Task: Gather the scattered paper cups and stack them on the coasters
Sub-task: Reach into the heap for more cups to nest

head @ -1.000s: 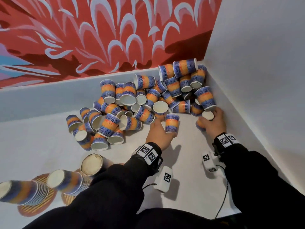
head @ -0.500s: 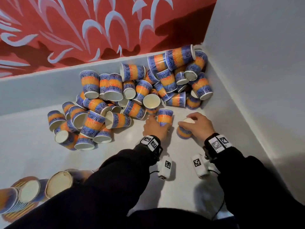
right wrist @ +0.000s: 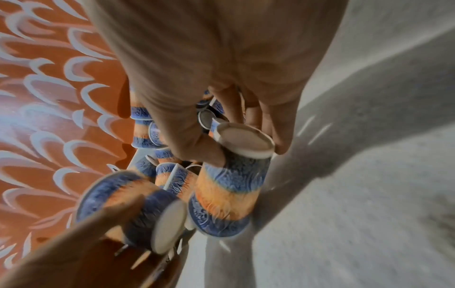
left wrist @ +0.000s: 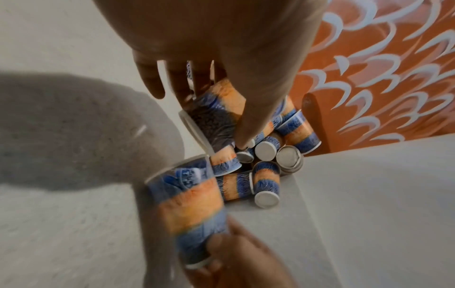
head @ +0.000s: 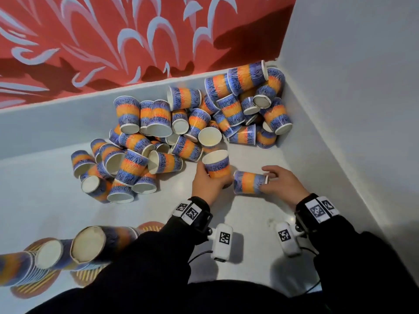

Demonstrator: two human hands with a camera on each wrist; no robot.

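Blue-and-orange paper cups lie in a loose pile (head: 192, 123) in the far corner. My left hand (head: 209, 180) grips one cup (head: 217, 165) round its side, open mouth tilted up and away; in the left wrist view the fingers (left wrist: 179, 81) wrap the same cup (left wrist: 221, 105). My right hand (head: 268, 180) pinches the base of a second cup (head: 248, 182), which lies sideways with its mouth toward the left cup. In the right wrist view thumb and fingers (right wrist: 194, 148) clamp that cup (right wrist: 229, 187) by its base rim. Striped coasters (head: 34, 288) at the lower left carry stacked cups (head: 88, 243).
White walls close the corner on the right (head: 328, 143) and at the back (head: 56, 123), under a red patterned wall. Bare white floor (head: 249, 214) lies between my hands and my body. My black sleeves hide part of the coaster area.
Both hands drew back from the pile toward me. The right hand carried its cup left from the wall and turned it sideways; the left cup now shows its open mouth.
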